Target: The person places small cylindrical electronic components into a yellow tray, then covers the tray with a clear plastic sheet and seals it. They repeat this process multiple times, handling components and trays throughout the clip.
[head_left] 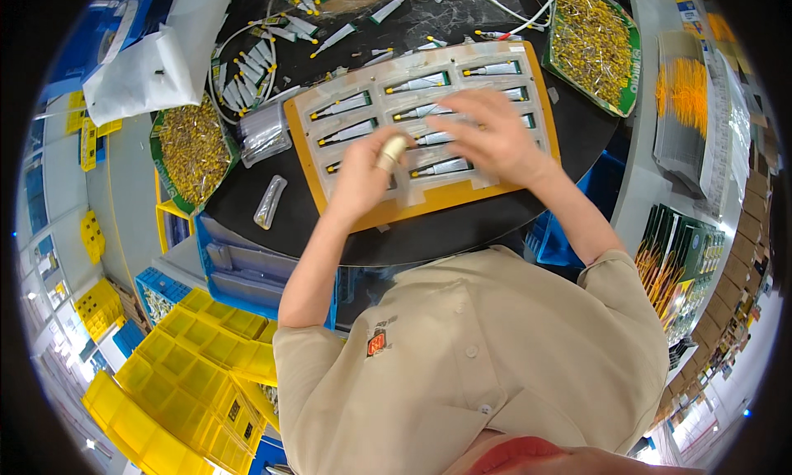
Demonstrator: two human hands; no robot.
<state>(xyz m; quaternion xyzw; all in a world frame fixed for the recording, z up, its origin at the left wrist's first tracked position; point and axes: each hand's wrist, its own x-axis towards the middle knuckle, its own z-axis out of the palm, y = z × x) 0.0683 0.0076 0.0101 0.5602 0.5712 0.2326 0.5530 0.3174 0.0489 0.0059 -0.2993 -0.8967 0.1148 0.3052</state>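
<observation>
A yellow-orange board (318,174) lies on the black table, bearing clear plastic compartments in rows. Small white tubes with yellow tips sit in them over dark cards, such as one tube (417,83) in the far row. My left hand (367,174) is over the board's near left part, its fingers curled in; a beige finger cot (391,153) covers one digit. Whatever those fingers hold, if anything, is hidden. Above the right half hovers my right hand (499,141), slightly blurred, its fingers stretched apart toward the left hand. Both hands partly cover the middle compartments.
Green-edged boxes of small yellow-tipped pieces flank the board, one at left (194,149) and another at right (590,50). Loose tubes (252,70) lie farther back. A clear plastic piece (270,203) rests on the table (247,236). Yellow crates (186,359) stand at lower left.
</observation>
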